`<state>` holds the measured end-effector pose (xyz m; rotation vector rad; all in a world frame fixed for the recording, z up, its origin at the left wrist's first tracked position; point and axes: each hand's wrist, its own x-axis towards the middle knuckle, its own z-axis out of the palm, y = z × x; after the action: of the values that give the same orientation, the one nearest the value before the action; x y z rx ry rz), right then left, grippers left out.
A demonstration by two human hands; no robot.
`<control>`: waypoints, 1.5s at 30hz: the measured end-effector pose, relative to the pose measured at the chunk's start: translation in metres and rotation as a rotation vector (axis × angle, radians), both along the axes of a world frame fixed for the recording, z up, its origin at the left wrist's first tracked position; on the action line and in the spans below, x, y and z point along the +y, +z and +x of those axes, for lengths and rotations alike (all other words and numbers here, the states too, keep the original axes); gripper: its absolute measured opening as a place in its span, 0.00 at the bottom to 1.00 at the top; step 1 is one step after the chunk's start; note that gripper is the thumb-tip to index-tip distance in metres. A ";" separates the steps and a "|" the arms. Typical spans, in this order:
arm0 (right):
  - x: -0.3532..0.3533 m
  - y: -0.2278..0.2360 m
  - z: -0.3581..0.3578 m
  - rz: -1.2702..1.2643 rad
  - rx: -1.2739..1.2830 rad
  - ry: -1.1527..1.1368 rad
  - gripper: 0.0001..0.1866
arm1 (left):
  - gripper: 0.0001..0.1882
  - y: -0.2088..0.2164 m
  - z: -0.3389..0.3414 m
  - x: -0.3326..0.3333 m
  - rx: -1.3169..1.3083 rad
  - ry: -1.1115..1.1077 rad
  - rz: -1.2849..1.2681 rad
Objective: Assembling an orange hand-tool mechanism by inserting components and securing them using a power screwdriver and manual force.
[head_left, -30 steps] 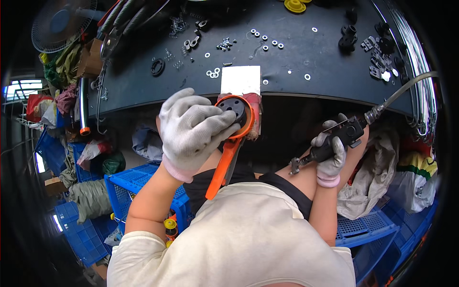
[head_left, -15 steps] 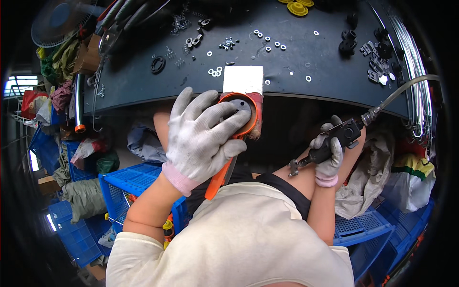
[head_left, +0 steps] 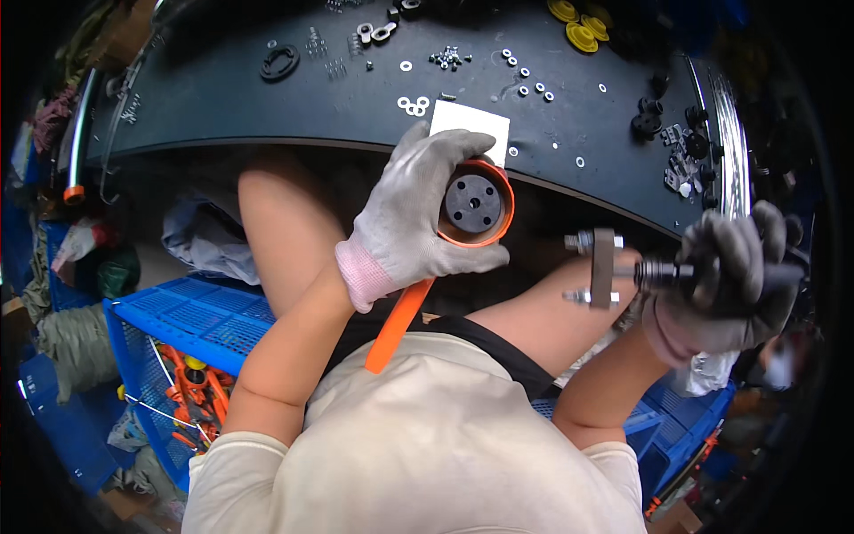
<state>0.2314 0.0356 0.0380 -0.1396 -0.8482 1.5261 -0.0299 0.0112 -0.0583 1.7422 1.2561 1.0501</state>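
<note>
My gloved left hand (head_left: 400, 209) wraps round an orange round housing (head_left: 510, 198) at the table's near edge, thumb below and fingers above. A dark disc (head_left: 474, 191) with several holes sits inside the housing. From beneath the hand an orange handle (head_left: 398, 327) slants down toward my shirt. To the right, my gloved right hand (head_left: 743, 276), blurred by motion, is closed on a black power driver (head_left: 663, 274). The driver's tip carries a metal crossbar (head_left: 603, 269) with two bolt-like pins pointing left, apart from the disc.
A white plate (head_left: 480, 123) lies behind the housing on the dark table (head_left: 338, 116). Washers (head_left: 414, 106), screws (head_left: 451, 59), springs (head_left: 334, 68) and yellow caps (head_left: 582, 37) are scattered there. A blue crate (head_left: 191, 316) with orange parts stands at left; metal rods (head_left: 734, 151) lie at right.
My left fingers have shifted from across the housing's mouth to its side, uncovering the disc. My right hand has risen and turned the driver's pins leftward. The view has shifted.
</note>
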 end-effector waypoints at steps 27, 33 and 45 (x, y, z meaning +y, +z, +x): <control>0.088 0.004 -0.125 0.518 -0.379 0.590 0.33 | 0.38 -0.024 0.002 -0.002 -0.022 0.115 0.150; 0.085 0.003 -0.134 0.531 -0.459 0.581 0.29 | 0.39 -0.024 0.003 -0.004 -0.009 0.117 0.112; 0.065 -0.007 -0.130 0.302 -0.434 0.419 0.30 | 0.41 -0.023 0.006 -0.006 0.021 0.135 0.104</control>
<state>0.1016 0.1009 0.0312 -0.0733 -1.5170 1.7608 -0.0239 0.0055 -0.0813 1.7691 1.3698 1.1963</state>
